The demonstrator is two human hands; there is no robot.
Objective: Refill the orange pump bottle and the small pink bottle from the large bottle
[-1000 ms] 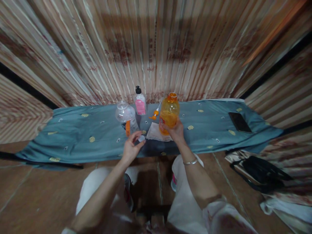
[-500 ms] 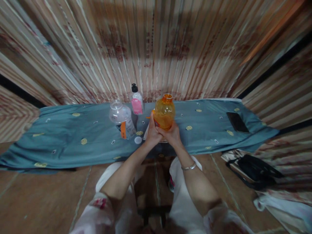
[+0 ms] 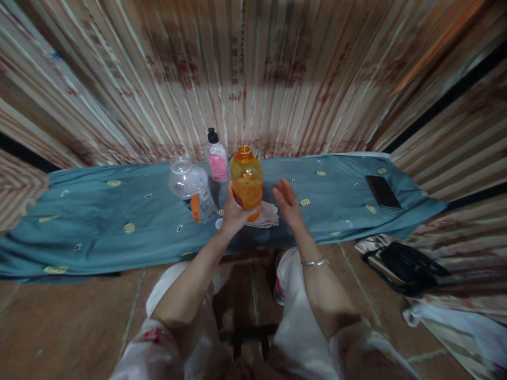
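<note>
The left hand is wrapping its fingers around the lower part of the orange bottle and gripping it upright. Whether its base is resting on the crumpled white cloth under it or hanging just clear cannot be told. The bottle's neck is looking uncapped (blur makes this hard to confirm), and orange liquid is filling most of it.

The right hand is hovering just right of the orange bottle, palm open and fingers spread, touching nothing. A small white cap is sitting just to the bottle's lower left, beside the left hand.

Left of the orange bottle a clear bottle is leaning. Just behind it and to the left, a small pink-labelled bottle with a black top is standing upright. Well to the right of the orange bottle a dark phone is lying flat on the blue cloth. Farther right, down on the floor, a black bag is lying.

With one hand bearing a nearly full and seemingly open bottle, a good hold is probably low and firm. The neck should be pointing straight up and the base staying over the white cloth, so that any drips are landing there. The open right hand is well placed to steady the orange bottle's far side.
</note>
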